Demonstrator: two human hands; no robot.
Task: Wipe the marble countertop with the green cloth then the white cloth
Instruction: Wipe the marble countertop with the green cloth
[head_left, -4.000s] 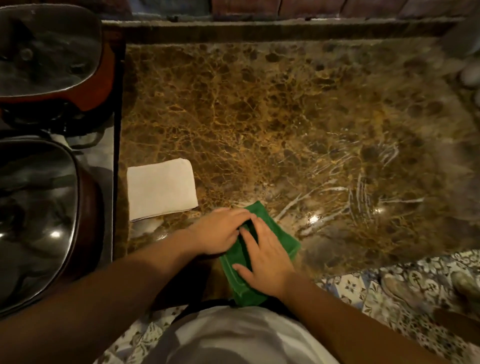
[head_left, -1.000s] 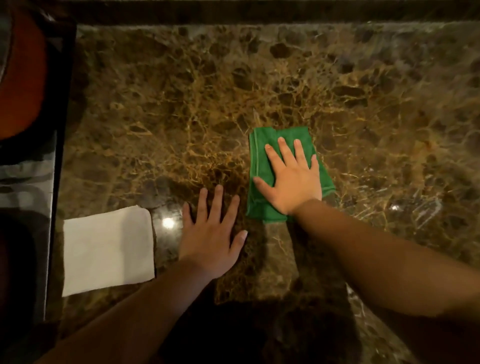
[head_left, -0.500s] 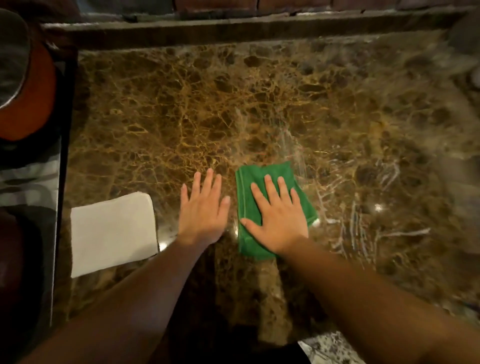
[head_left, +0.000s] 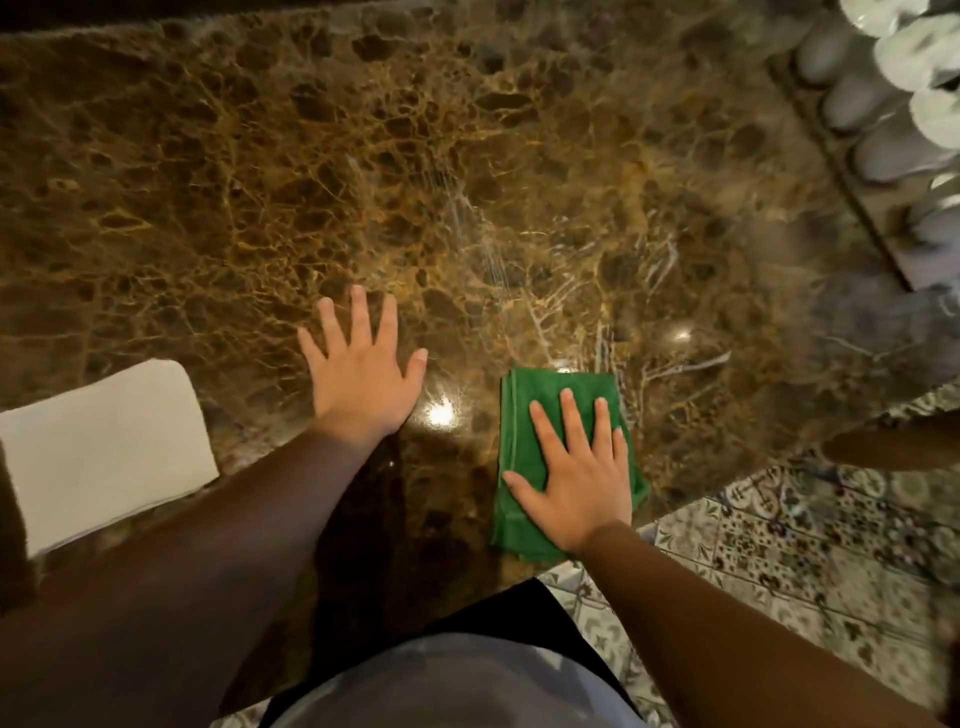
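The brown veined marble countertop (head_left: 467, 156) fills most of the view. A folded green cloth (head_left: 524, 415) lies at the counter's near edge, and my right hand (head_left: 576, 478) presses flat on it with fingers spread. My left hand (head_left: 363, 374) rests flat on bare marble to the left of the cloth, fingers apart, holding nothing. A folded white cloth (head_left: 104, 447) lies at the near left of the counter, apart from both hands. Wet streaks show on the marble beyond the green cloth.
White cups or bowls (head_left: 883, 140) stand in rows on a tray at the far right. Patterned floor tiles (head_left: 805, 545) lie below the counter's near right edge. My own torso in a grey shirt (head_left: 467, 686) is at the bottom.
My right hand has pulled the green cloth toward the near edge and to the right. My left hand stays flat on the marble. The view has shifted right, showing the cups.
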